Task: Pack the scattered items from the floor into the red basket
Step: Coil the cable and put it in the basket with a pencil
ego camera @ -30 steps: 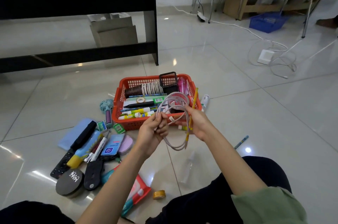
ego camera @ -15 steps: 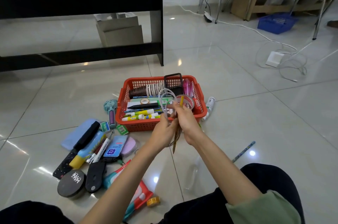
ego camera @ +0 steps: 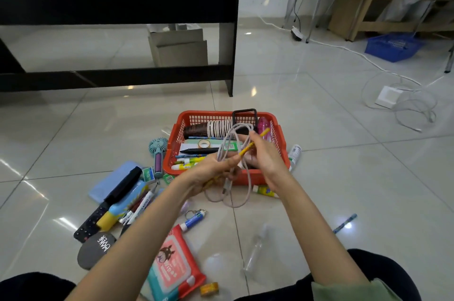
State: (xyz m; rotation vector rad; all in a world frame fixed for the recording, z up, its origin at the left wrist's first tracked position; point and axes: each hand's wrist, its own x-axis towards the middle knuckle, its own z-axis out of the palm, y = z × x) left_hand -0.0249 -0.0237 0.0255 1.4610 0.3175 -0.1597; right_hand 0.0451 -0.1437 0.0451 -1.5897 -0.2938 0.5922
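The red basket [ego camera: 278, 136] stands on the floor in front of me, holding cups, pens, markers and tape. Both hands hover over its near edge. My left hand [ego camera: 211, 173] pinches a coiled pale cable [ego camera: 242, 192], whose loops hang down below the hands. My right hand [ego camera: 266, 157] holds a yellow pencil [ego camera: 264, 132] and touches the top loop of the cable; the pencil slants down towards my left hand. Loose items lie around: a wet wipes pack [ego camera: 172, 266], a blue balm keychain [ego camera: 194, 222], a clear bottle [ego camera: 255, 251], a blue pen [ego camera: 344, 224], a mini fan [ego camera: 158, 150].
A black desk frame [ego camera: 231, 55] and a cardboard box [ego camera: 179, 47] stand behind the basket. A white tube [ego camera: 294, 155] lies at the basket's right. Far right are a power strip with loose cords [ego camera: 389, 96], a blue basket [ego camera: 393, 46] and chair legs. My knees frame the bottom edge.
My hands came together over the basket's near edge and gathered the cable loops. The cable now hangs mostly from my left hand, and the pencil slants across both hands.
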